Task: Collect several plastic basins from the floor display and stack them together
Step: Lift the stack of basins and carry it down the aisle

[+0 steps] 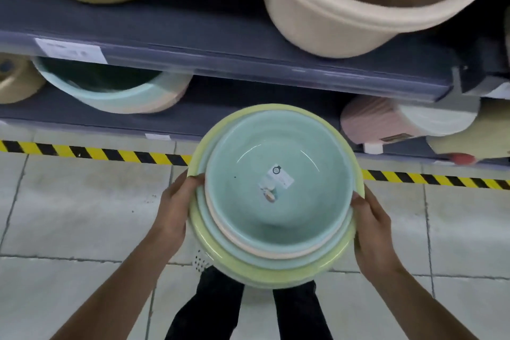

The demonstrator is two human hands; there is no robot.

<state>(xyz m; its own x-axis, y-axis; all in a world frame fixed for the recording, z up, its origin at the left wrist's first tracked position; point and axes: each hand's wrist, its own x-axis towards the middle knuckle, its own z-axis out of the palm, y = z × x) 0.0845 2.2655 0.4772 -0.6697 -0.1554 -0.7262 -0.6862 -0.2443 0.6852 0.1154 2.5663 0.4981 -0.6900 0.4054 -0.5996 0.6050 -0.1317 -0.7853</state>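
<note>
A nested stack of basins [276, 257] is held at mid-air in front of the body, above the tiled floor [82, 215] and just short of the striped hazard tape [110, 153]. The stack is gripped from 2 opposite sides: the left hand [176, 210] is clamped on the left rim, thumb hooked over the edge, and the right hand [371, 226] is wrapped on the right rim in the same way, fingers closed under the lip. This 2-sided hold is judged to keep the nest level and stop the inner bowls from sliding. At least 4 layers can be counted: a yellow-green outer basin [276, 276], a pale blue one, a pinkish one, and the teal basin [278, 188] on top with a label [280, 178] on its floor. All openings face up toward the camera; the basins are round, so no long axis in plan is seen, and the stack axis runs roughly vertical, tipped slightly away from the body. More basins remain on the grey shelving [248, 63] ahead, including a large beige tub [372, 3] above. The nesting is judged largely done; whether more will be added cannot be told.
</note>
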